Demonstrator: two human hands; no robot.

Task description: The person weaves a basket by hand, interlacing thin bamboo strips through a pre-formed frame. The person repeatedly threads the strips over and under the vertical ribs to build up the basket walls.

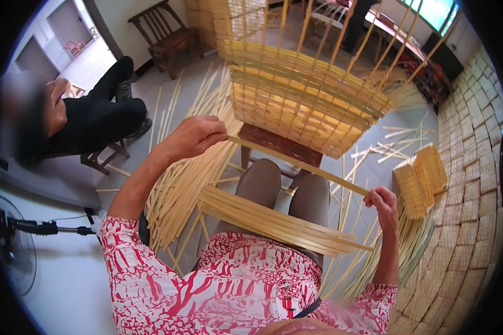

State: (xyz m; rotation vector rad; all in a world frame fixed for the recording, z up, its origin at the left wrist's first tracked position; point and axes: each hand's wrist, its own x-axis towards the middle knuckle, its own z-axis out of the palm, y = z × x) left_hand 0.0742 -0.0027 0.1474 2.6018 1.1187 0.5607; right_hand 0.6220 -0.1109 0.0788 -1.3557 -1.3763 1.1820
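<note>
A long flat bamboo strip (296, 163) stretches across in front of me, with my left hand (205, 134) closed on its left end and my right hand (381, 202) pinching its right end. Beyond it a partly woven bamboo basket (302, 100), with tall upright stakes rising from it, rests on a red-brown wooden stool (267, 137). A bundle of pale strips (262, 216) lies across my thighs, below the held strip.
Loose strips (190, 178) spread over the floor. A seated person in dark trousers (95, 125) is at left, beside a black fan (11, 243). A chair (165, 42) stands behind. Small woven baskets (416, 181) and a stacked woven wall (452, 251) are at right.
</note>
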